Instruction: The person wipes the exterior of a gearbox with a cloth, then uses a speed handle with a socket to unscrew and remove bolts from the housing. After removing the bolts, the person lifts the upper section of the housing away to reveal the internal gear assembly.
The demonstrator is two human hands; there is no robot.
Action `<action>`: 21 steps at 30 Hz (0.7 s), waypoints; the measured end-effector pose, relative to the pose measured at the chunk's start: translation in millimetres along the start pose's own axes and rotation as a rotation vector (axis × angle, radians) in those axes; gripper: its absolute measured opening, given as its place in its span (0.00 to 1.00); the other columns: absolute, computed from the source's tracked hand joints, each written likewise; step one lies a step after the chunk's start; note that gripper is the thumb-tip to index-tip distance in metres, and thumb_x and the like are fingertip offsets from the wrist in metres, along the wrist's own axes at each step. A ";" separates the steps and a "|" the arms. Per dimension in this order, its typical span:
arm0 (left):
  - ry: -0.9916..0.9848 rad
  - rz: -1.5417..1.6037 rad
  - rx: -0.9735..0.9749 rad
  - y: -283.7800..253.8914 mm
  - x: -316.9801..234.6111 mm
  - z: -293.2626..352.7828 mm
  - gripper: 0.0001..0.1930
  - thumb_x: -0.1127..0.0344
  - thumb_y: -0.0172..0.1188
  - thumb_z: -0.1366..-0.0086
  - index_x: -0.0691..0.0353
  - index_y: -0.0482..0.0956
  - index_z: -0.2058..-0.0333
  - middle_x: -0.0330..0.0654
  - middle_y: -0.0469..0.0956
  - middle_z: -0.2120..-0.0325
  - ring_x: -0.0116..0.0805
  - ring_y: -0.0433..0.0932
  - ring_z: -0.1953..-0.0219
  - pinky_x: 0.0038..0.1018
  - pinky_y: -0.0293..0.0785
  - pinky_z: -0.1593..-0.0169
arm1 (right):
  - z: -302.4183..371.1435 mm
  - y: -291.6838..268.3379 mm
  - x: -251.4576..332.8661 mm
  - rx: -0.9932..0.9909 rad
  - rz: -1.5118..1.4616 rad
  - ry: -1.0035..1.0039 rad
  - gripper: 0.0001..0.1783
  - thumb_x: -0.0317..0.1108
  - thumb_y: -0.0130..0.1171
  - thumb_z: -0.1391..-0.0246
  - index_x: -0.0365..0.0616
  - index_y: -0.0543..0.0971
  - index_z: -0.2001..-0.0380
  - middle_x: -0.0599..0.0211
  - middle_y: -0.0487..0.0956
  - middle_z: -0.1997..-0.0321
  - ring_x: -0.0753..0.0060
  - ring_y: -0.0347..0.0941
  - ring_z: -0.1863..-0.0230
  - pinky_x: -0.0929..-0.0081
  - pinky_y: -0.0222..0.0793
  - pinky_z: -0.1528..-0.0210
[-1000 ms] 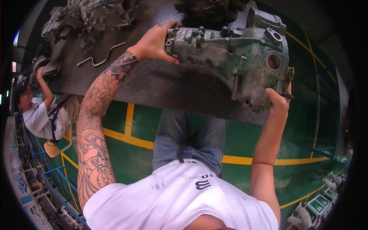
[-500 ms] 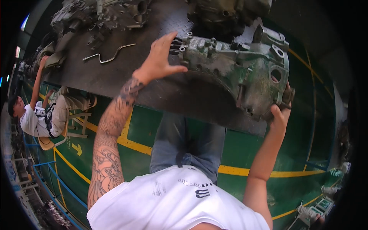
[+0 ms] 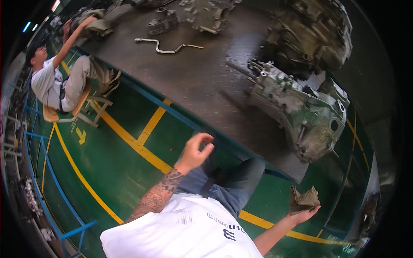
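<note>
My left hand point(image 3: 194, 151) is in the air above my lap, off the table edge. Its fingers are loosely curled with the thumb apart, and it holds nothing. Low on the right, my right hand point(image 3: 306, 214) is turned palm up around a folded brown rag point(image 3: 303, 199), clear of the table. A grey metal gearbox housing point(image 3: 316, 124) with greenish stains lies at the right end of the table, touched by neither hand. Rods stick out from its left end, and a round hole shows in its wide right end.
On the dark metal table point(image 3: 202, 81) lies a bent speed wrench point(image 3: 167, 48). Larger dirty gearbox parts point(image 3: 309, 36) stand behind the housing; more castings point(image 3: 206, 15) sit at the back. A seated co-worker point(image 3: 60, 81) handles a cloth-like item at the far left. Blue rails point(image 3: 56, 180) stand lower left.
Both hands have left the gearbox housing, which now rests at the table's right end. My left hand has drawn back toward my lap; my right has lowered with the rag. The view has turned.
</note>
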State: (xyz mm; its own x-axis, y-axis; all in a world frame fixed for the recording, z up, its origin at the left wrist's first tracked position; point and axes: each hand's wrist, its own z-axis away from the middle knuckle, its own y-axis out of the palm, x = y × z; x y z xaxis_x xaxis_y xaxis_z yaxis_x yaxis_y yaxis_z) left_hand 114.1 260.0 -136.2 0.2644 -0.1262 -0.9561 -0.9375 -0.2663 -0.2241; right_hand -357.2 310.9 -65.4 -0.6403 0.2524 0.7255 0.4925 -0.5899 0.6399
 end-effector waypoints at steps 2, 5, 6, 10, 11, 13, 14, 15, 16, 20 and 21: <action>-0.007 0.014 0.124 12.5 1.9 19.2 0.13 0.70 0.67 0.36 0.65 0.80 0.53 0.46 0.83 0.60 0.35 0.83 0.57 0.29 0.79 0.52 | 16.8 -0.8 -5.2 0.011 0.020 0.053 0.35 0.55 0.50 0.34 0.44 0.69 0.32 0.58 0.72 0.32 0.52 0.68 0.32 0.46 0.63 0.30; -0.127 0.155 0.469 28.0 -7.5 36.1 0.17 0.65 0.66 0.33 0.66 0.79 0.49 0.47 0.82 0.53 0.35 0.83 0.53 0.29 0.79 0.50 | 48.1 8.2 -27.7 0.217 0.032 0.346 0.37 0.42 0.54 0.49 0.42 0.70 0.35 0.55 0.73 0.34 0.46 0.70 0.34 0.40 0.66 0.32; -0.109 0.228 0.607 33.6 -13.5 39.7 0.22 0.63 0.67 0.33 0.65 0.75 0.44 0.48 0.80 0.49 0.37 0.81 0.49 0.30 0.78 0.48 | 60.8 13.8 -41.0 0.327 0.133 0.431 0.36 0.40 0.55 0.52 0.40 0.71 0.38 0.53 0.74 0.35 0.45 0.72 0.36 0.40 0.69 0.34; 0.028 0.329 0.897 52.0 -38.2 52.2 0.39 0.61 0.72 0.38 0.65 0.64 0.32 0.52 0.74 0.40 0.43 0.76 0.40 0.35 0.73 0.39 | 99.1 49.0 -96.2 0.335 0.626 0.456 0.25 0.30 0.57 0.42 0.33 0.73 0.41 0.52 0.80 0.43 0.56 0.77 0.41 0.58 0.72 0.37; 0.126 0.323 0.916 54.7 -40.3 52.7 0.38 0.63 0.72 0.38 0.66 0.65 0.33 0.52 0.75 0.41 0.43 0.77 0.41 0.35 0.74 0.40 | 96.8 58.6 -101.0 0.756 0.507 0.459 0.22 0.30 0.55 0.37 0.31 0.75 0.42 0.51 0.79 0.42 0.58 0.77 0.42 0.62 0.70 0.35; -0.016 0.228 1.104 56.6 -38.7 52.5 0.38 0.64 0.72 0.38 0.66 0.64 0.33 0.52 0.74 0.40 0.40 0.76 0.40 0.34 0.73 0.39 | 101.3 67.1 -117.0 0.838 0.634 0.263 0.17 0.34 0.48 0.26 0.34 0.76 0.43 0.53 0.80 0.42 0.63 0.78 0.44 0.67 0.73 0.39; -0.153 0.120 1.239 56.3 -35.4 53.0 0.39 0.65 0.71 0.39 0.67 0.63 0.33 0.51 0.74 0.40 0.38 0.75 0.40 0.34 0.71 0.38 | 101.9 66.9 -121.5 0.810 0.626 0.205 0.17 0.34 0.48 0.26 0.34 0.77 0.44 0.56 0.81 0.44 0.67 0.78 0.45 0.69 0.73 0.41; -0.132 0.136 1.265 54.4 -31.3 56.0 0.39 0.65 0.71 0.39 0.67 0.63 0.33 0.51 0.74 0.40 0.38 0.75 0.40 0.34 0.71 0.38 | 101.0 64.7 -125.1 0.770 0.606 0.203 0.16 0.34 0.49 0.26 0.35 0.77 0.45 0.59 0.82 0.46 0.70 0.78 0.47 0.71 0.73 0.42; -0.138 0.280 1.190 50.8 -27.4 63.9 0.37 0.65 0.71 0.38 0.67 0.64 0.33 0.49 0.75 0.40 0.35 0.75 0.40 0.33 0.71 0.38 | 101.1 59.5 -127.6 0.758 0.613 0.174 0.16 0.34 0.49 0.26 0.35 0.77 0.45 0.59 0.82 0.46 0.70 0.78 0.47 0.71 0.73 0.42; -0.389 0.863 0.821 41.6 -10.0 98.1 0.32 0.64 0.67 0.31 0.69 0.66 0.34 0.40 0.76 0.42 0.28 0.74 0.42 0.27 0.71 0.38 | 107.0 28.1 -139.7 0.645 0.877 0.085 0.14 0.35 0.55 0.28 0.35 0.80 0.49 0.70 0.82 0.53 0.79 0.74 0.53 0.77 0.70 0.48; -0.415 0.877 0.828 39.7 -3.7 102.4 0.32 0.64 0.67 0.31 0.69 0.66 0.34 0.40 0.76 0.42 0.28 0.74 0.42 0.27 0.71 0.38 | 110.1 21.0 -142.4 0.628 0.942 0.094 0.15 0.35 0.57 0.29 0.34 0.81 0.51 0.73 0.82 0.56 0.82 0.72 0.55 0.79 0.69 0.49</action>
State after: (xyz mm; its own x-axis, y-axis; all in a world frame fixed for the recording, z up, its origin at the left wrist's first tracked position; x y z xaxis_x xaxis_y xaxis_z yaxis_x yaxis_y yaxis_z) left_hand 52.7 347.8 -161.0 -0.4622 0.3898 -0.7965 -0.6616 0.4466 0.6024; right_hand -190.8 347.1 -127.4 0.1127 -0.1629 0.9802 0.9929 -0.0188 -0.1173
